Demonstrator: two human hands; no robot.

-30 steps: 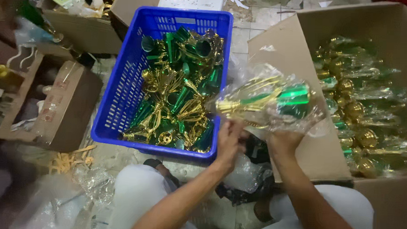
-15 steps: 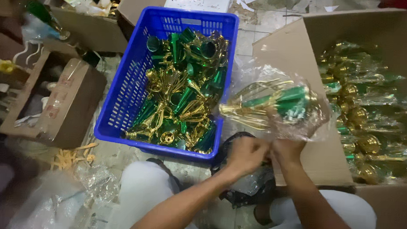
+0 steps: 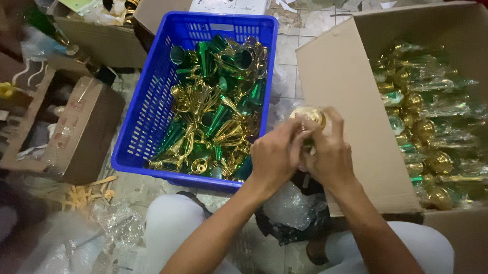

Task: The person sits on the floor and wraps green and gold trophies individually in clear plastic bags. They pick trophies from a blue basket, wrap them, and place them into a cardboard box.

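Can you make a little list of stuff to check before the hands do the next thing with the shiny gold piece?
1. Both hands on the gold piece: left hand and right hand wrap it: ok.
2. Piece fully inside its clear wrap: cannot tell.
3. Room in the cardboard box for another: ok.
4. Blue crate within reach: ok.
5. Spare bags near the lap: ok.

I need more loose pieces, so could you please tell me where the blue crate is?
In the head view, the blue crate sits upper left of centre, just left of both hands, beside the large cardboard box.
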